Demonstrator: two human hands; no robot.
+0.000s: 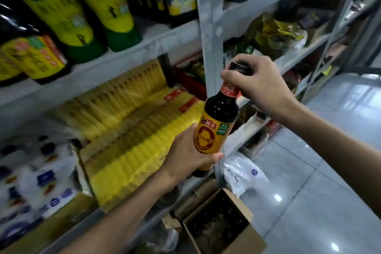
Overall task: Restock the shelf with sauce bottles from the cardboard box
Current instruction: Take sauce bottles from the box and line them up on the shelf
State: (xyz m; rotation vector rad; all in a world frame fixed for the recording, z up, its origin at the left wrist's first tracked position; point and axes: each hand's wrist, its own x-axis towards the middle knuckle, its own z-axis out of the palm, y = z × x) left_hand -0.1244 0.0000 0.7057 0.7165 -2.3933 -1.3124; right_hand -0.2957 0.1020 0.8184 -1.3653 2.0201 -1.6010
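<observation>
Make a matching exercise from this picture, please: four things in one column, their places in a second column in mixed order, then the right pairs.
Things
1. sauce bottle
2. cardboard box
3. yellow packets
4. green and yellow bottles

Places
A. on the higher shelf, top left
B. on the floor, open
C. held by the left hand and the right hand
D. stacked one level below that

Pairs: 1-C, 2-B, 3-D, 4-A

upper left: tall green-and-yellow bottles (82, 10) stood side by side, blurred | middle: yellow packets (132, 130) lay stacked in tight rows | lower left: white packs (41, 181) with blue marks | right: crumpled yellow-green bags (274, 33) | floor: glossy grey tiles (329, 171) — a white plastic bag (245, 175) lay on them
</observation>
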